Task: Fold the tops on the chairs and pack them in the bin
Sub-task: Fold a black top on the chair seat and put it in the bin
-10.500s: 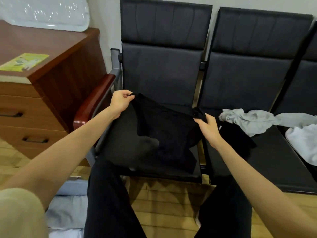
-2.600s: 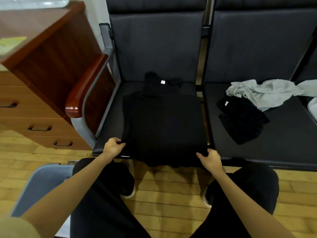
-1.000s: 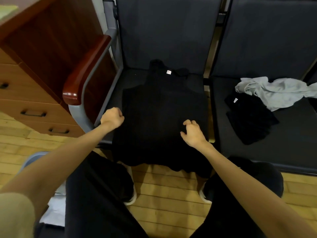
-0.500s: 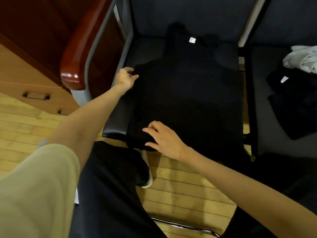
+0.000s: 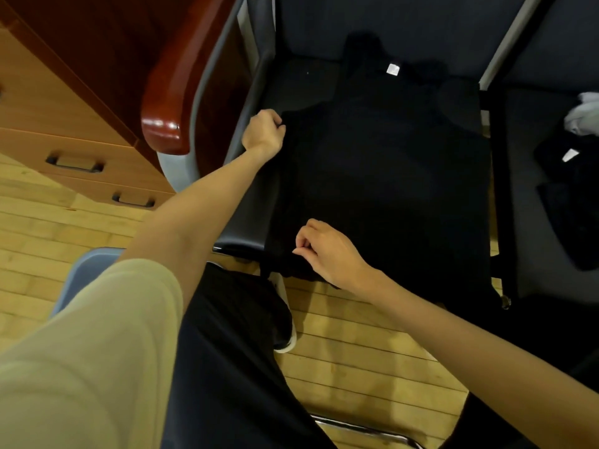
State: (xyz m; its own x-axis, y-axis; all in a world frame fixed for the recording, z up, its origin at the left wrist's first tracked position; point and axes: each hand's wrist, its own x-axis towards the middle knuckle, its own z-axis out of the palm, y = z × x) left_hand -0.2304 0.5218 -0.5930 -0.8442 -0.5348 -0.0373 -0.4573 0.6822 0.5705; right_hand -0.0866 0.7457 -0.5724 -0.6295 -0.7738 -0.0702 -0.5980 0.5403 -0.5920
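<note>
pinching black top (image 5: 382, 176) left edge: left hand (image 5: 264, 131) and right hand (image 5: 327, 251) fingers curled.

Lying flat on the chair seat (image 5: 301, 82): a top (image 5: 389, 176), stretching right of the left grip (image 5: 264, 131) and beyond the right grip (image 5: 327, 251). Sitting farther right, on the neighbouring seat (image 5: 531, 118): another top (image 5: 570, 196).
</note>
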